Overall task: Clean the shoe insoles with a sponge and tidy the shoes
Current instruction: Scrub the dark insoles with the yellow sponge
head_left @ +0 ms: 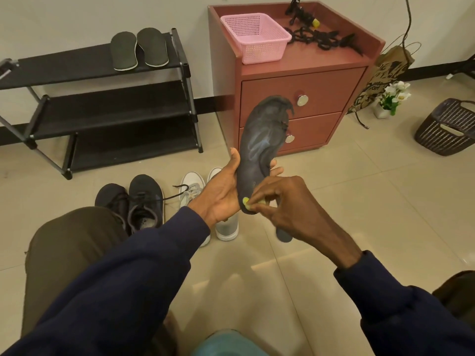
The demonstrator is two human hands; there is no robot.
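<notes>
Two hands worked one item; step in hand: sponge-cleaning of an insole. Left hand [221, 191] held the worn dark-grey foam insole [259, 150] upright, heel end down, above the floor; grip clasped round its edges at mid-length. Right hand [290, 209] pressed a small yellow sponge piece [246, 202] to the heel area; grip pinched on it. Two more dark flat insoles [140, 48] lay on the top shelf of the black metal-frame shoe rack [102, 104], prob. done. Next move, est.: stroke sponge toward toe w/ firm backing from the left hand, then set insole aside or refit it into the dark-grey lace-up sneakers [133, 204].
</notes>
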